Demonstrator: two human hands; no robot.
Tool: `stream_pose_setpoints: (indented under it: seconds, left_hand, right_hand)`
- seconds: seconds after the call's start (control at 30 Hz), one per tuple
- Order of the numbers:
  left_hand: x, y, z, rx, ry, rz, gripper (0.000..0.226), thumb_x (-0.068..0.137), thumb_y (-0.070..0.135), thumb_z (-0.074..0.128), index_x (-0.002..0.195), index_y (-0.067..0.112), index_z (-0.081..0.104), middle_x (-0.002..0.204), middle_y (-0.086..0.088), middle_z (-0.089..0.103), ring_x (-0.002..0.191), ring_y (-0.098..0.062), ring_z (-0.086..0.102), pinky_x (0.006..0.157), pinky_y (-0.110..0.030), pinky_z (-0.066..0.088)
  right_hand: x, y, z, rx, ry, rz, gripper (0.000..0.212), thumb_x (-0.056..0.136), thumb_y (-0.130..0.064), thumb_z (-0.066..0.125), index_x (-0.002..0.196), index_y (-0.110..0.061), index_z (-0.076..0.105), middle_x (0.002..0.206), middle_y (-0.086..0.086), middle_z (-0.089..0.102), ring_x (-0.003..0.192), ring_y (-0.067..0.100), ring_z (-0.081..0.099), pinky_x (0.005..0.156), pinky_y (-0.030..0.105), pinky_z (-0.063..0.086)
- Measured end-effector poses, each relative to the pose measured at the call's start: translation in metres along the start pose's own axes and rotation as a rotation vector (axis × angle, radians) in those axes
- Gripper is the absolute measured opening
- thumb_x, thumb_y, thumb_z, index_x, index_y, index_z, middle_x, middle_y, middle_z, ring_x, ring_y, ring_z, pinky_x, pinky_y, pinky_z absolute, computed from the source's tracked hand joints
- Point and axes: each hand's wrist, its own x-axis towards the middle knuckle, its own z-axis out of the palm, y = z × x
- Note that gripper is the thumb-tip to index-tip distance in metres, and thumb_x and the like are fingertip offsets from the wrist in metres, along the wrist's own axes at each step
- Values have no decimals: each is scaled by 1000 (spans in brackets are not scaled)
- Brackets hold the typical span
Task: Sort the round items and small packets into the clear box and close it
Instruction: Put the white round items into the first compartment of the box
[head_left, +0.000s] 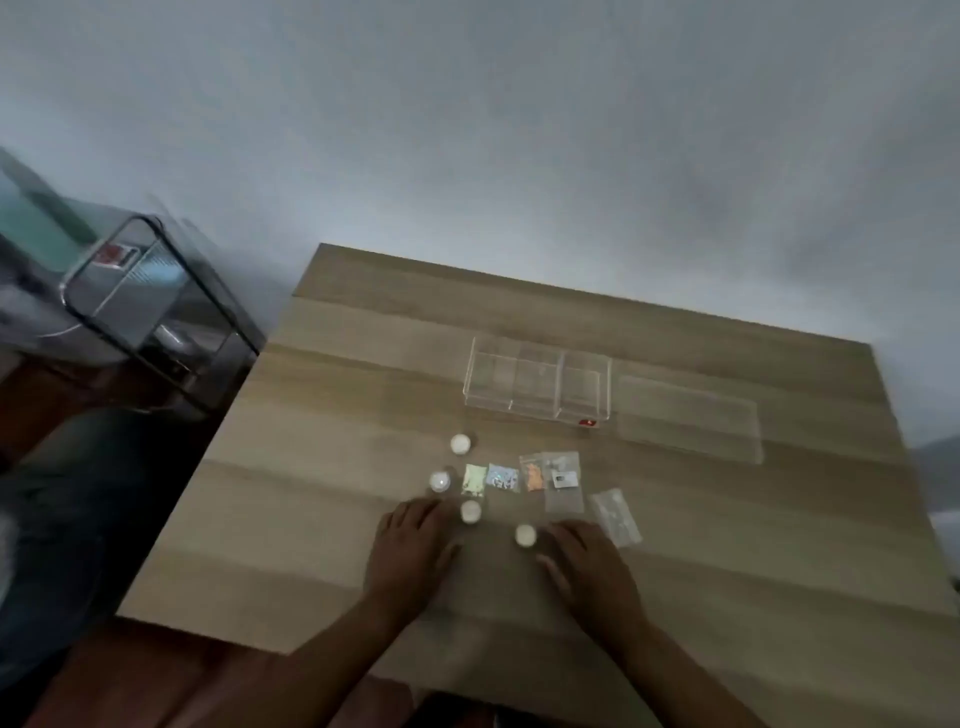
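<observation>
Both hands lie flat on the table (322, 519) near its near edge, palms down, fingers loosely spread and holding nothing. The left hand (410, 551) has its fingertips just beside 1 white round (470, 511); the right hand (587, 566) has its thumb side just beside another round (525, 534). 2 more rounds (460, 444) lie farther in, ahead and slightly left of the left hand. The packets (503, 478) sit in a rough row running left to right beyond both hands, with 1 clear packet (615, 517) just right of the right fingertips, its long axis slanting toward the near right.

The box (537, 384) stands open past the packets, toward the far edge, its 3 compartments side by side along a left-right axis and apparently empty. Its lid (688, 421) lies flat just right of it. Each hand is nearest its own round, so either could likely start by lifting 1 and carrying it straight ahead.
</observation>
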Motion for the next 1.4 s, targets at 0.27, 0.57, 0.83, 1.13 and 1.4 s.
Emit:
stream_pose_setpoints:
  seconds: [0.27, 0.57, 0.83, 1.13, 1.4]
  left_hand:
    - [26, 11, -4, -15, -68, 6, 36, 70, 32, 77, 105, 24, 70, 96, -2, 68, 83, -28, 65, 69, -36, 52]
    - [39, 9, -8, -134, 31, 30, 32, 75, 33, 73, 104, 22, 69, 90, -1, 67, 82, -26, 65, 71, -35, 53]
    - [134, 13, -61, -223, 133, 32, 32, 79, 27, 72, 109, 15, 68, 92, -6, 68, 85, -25, 62, 79, -37, 50]
    - [244, 11, -72, 280, -56, 99, 36, 82, 45, 63, 115, 30, 66, 117, -6, 60, 111, -27, 55, 93, -40, 40]
    - [260, 11, -58, 411, -158, 55, 32, 81, 41, 66, 112, 37, 67, 120, -7, 54, 117, -28, 47, 97, -40, 37]
  right_hand:
    - [22, -10, 4, 70, -76, 15, 39, 82, -28, 68, 117, -12, 64, 104, 10, 64, 95, 28, 62, 82, 35, 54]
    - [29, -4, 9, 167, -74, 26, 29, 85, -29, 65, 110, -16, 64, 103, 5, 63, 94, 23, 60, 80, 30, 51]
    - [41, 1, 3, 230, -19, 108, 32, 88, -29, 62, 117, -17, 61, 110, 4, 62, 100, 21, 59, 85, 27, 48]
    - [35, 10, -1, 279, 28, 203, 34, 87, -34, 60, 119, -21, 60, 112, 0, 62, 102, 16, 58, 84, 27, 51]
    - [28, 23, -5, 273, 109, 242, 31, 86, -34, 63, 114, -22, 61, 108, 0, 64, 96, 18, 61, 81, 26, 50]
